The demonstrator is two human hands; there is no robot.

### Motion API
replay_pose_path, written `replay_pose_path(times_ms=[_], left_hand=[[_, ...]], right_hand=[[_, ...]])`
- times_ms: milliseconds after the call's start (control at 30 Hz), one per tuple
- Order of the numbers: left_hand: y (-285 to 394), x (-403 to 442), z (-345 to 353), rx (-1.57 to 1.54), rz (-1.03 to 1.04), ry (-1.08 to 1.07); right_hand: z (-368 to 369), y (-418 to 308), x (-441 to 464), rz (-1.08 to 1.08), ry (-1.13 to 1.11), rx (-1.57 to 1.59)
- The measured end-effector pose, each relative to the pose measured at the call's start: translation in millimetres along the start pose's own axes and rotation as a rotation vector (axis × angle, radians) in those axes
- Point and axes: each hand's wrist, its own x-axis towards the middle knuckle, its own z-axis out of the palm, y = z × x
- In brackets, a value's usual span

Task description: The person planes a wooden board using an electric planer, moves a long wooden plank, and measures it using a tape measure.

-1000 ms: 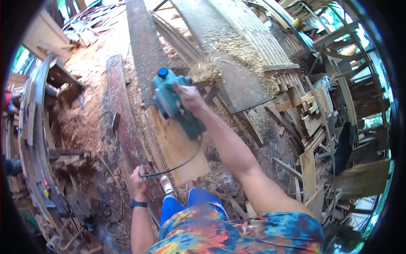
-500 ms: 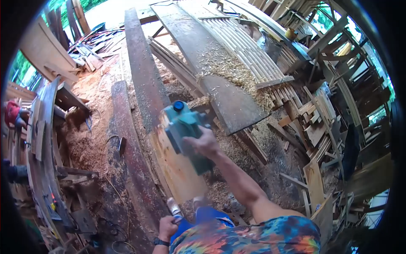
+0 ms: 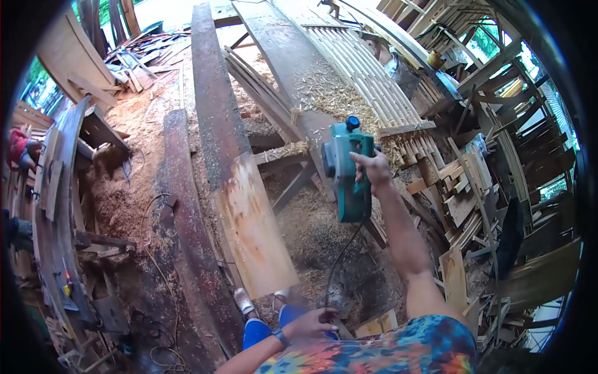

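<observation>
While the right hand (image 3: 374,168) clasps the planer (image 3: 350,196), keep the cord (image 3: 336,263) below slack; whether the left hand (image 3: 313,323) holds it is unclear.

Two hands — one right hand (image 3: 372,169) between two and three o'clock, one left hand (image 3: 313,322) at six. One green planer (image 3: 353,202) beside that right one, with one round knob (image 3: 352,122) and one cord (image 3: 333,268). Two feet (image 3: 243,302) between six and seven; one wristband (image 3: 280,338) at six. Two long boards: one partly pale plank (image 3: 258,230), eleven to seven — and one reddish board (image 3: 179,206) at nine.
</observation>
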Motion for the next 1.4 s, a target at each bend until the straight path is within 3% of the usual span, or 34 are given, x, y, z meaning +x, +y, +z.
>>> replay_pose_path(times_ms=[100,167,233,300,400,500,533,567,600,667,700,767,800,833,900,967,1133,1233,1267,1367,1400], left_hand=[[-66.6,5.1,-18.2,0.427,0.134,0.295],[-56.7,-27.1,-44.2,0.392,-0.125,0.295],[-128.2,-49.1,-78.7,0.475,-0.566,0.229],[-108.5,-87.6,-87.6,0.199,-0.611,0.579],[-105.2,-120.1,-109.9,-0.463,-0.473,0.948],[-106.5,-126.6,-143.2,-0.959,-0.160,0.953],[-102.7,-124.1,-149.3,-0.999,-0.096,0.915],[-102.2,-115.8,-156.0,-1.040,-0.030,0.876],[-101.2,-106.0,-160.7,-1.083,0.039,0.833],[-85.3,-84.0,-164.1,-0.934,0.067,0.695],[-80.1,-72.5,-164.3,-0.928,0.133,0.580],[-87.7,-60.2,-161.0,-0.816,0.080,0.634],[-87.5,-54.7,-163.4,-0.759,0.064,0.660],[-85.6,-52.0,-164.9,-0.819,0.054,0.621],[-84.5,-52.4,-161.7,-0.940,0.023,0.546],[-81.5,-50.7,-161.5,-0.971,0.013,0.531],[-66.6,-48.3,-163.8,-0.936,0.032,0.537],[-63.7,-48.3,-161.8,-0.934,-0.137,0.613],[-77.8,-42.7,-160.6,-0.873,-0.062,0.686],[-29.9,-66.0,-152.3,-0.761,-0.075,0.734],[-57.2,-64.7,-162.5,-0.652,-0.065,0.790]], right_hand=[[-17.9,11.4,53.8,0.002,0.022,0.012],[-32.7,22.0,91.0,0.001,0.004,0.049],[-41.3,33.5,108.8,-0.005,-0.001,0.084],[-40.3,33.9,109.0,0.003,0.024,0.134],[-42.3,36.0,107.2,0.025,0.036,0.176],[-27.0,25.2,94.0,-0.187,0.316,-0.460],[-20.9,41.8,89.4,-0.494,0.616,-0.914],[2.8,14.2,46.4,-0.495,0.577,-0.998],[21.9,14.2,19.9,-0.832,0.634,-1.047],[54.6,40.9,-36.1,-0.709,0.262,-0.868],[76.0,54.3,-75.3,-0.435,0.000,-0.673],[109.8,95.4,-142.1,-0.022,-0.193,-0.847],[107.6,161.8,-158.2,-0.037,-0.239,-0.858],[111.0,201.6,-177.7,-0.116,-0.179,-0.894],[126.0,210.7,-209.7,0.177,-0.200,-0.788],[146.3,198.7,-227.2,0.124,-0.216,-0.730],[174.4,197.3,-235.0,0.169,0.014,-0.820],[179.5,200.5,-239.0,0.190,0.057,-0.806],[179.4,203.9,-239.7,0.188,0.057,-0.812],[184.3,204.7,-235.6,0.218,0.043,-0.804],[187.8,201.4,-236.1,0.239,0.029,-0.771]])
